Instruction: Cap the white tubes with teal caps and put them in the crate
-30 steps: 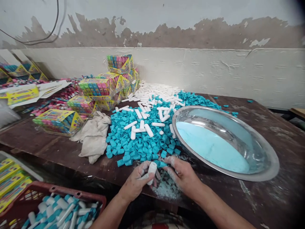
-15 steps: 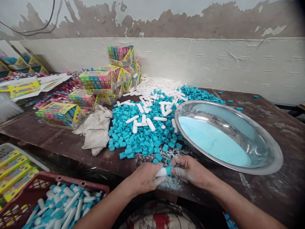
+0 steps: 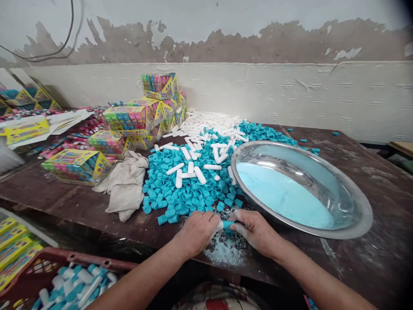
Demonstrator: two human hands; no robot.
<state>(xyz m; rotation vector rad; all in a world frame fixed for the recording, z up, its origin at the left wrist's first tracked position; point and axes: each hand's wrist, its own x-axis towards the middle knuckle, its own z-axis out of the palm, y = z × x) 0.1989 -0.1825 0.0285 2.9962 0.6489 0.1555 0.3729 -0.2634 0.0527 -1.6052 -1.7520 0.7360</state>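
Observation:
My left hand point(image 3: 199, 232) is closed, knuckles up, around a white plastic tube that its fingers almost wholly cover. A blue cap point(image 3: 228, 227) shows at the tube's right end, between my two hands. My right hand point(image 3: 256, 230) pinches this cap between thumb and fingers. Pale powder coats my fingertips. Just beyond my hands lies a heap of blue caps point(image 3: 183, 200), with several white tubes point(image 3: 200, 175) scattered on top. Spilled powder point(image 3: 227, 252) covers the tabletop below my hands.
A wide steel basin point(image 3: 358, 206), tilted, holds light-blue powder point(image 3: 280, 193) at the right. Left of the caps lie a crumpled cloth point(image 3: 125, 189) and stacked boxes of colourful sticks point(image 3: 125, 118). A red crate point(image 3: 32, 269) with capped tubes point(image 3: 79, 286) stands at the lower left.
My left hand has turned over the white tube, its knuckles now upward, hiding most of it. My right hand stays at the blue cap. The view has shifted slightly.

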